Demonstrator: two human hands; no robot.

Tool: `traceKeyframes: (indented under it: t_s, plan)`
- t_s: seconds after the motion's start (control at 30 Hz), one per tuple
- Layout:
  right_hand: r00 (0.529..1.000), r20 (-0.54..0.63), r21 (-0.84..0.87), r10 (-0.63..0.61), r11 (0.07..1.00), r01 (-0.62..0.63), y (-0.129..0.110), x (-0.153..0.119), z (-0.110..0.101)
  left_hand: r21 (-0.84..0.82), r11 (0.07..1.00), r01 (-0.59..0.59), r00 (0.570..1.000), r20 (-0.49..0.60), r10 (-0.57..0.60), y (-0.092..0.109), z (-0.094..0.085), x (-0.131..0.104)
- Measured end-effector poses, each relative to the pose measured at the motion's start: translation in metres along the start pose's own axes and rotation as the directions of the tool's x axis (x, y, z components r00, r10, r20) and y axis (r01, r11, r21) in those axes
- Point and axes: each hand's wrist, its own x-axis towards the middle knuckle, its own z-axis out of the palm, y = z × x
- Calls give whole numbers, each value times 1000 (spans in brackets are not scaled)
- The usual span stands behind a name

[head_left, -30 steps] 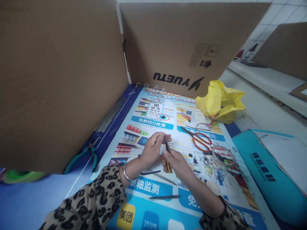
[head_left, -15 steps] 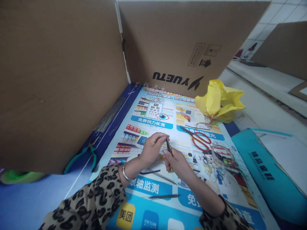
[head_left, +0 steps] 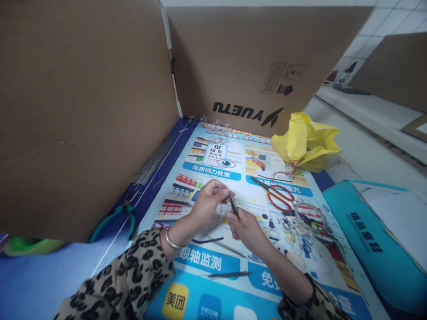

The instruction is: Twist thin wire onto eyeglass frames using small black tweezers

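Observation:
My right hand (head_left: 247,226) is closed around what look like small dark pliers (head_left: 234,206), whose narrow end points up toward my left fingers. My left hand (head_left: 211,202) pinches thumb and forefinger together right at that end; whatever sits between them is too small to make out. Both hands hover over the printed poster (head_left: 230,186). Below them lie thin grey rods (head_left: 227,246) and a dark pointed strip (head_left: 230,274). To the right of my hands rest red-handled scissors (head_left: 280,197) and a coil of clear wire (head_left: 311,217).
Cardboard panels (head_left: 267,49) wall off the left and back. Teal-handled pliers (head_left: 115,220) and a bundle of thin wires (head_left: 151,164) lie at left. On the right are a crumpled yellow bag (head_left: 305,142), a tangle of wire pieces (head_left: 300,233) and a teal box (head_left: 376,240).
My left hand has shifted slightly up and left, and its fingers now meet the tip of the pliers more closely. The right hand stays nearly in place, still holding them.

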Motion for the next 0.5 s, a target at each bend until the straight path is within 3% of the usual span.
traceKeyframes:
  t_s: [0.23,0.5]
  plan:
    - [994,-31,-348,-105,933,87,2,3,-8,-88,985,149,985,95,-141,5,-6,2]
    - [993,-50,-567,-104,821,58,2,6,-11,-76,993,91,992,89,-84,3,-3,2]
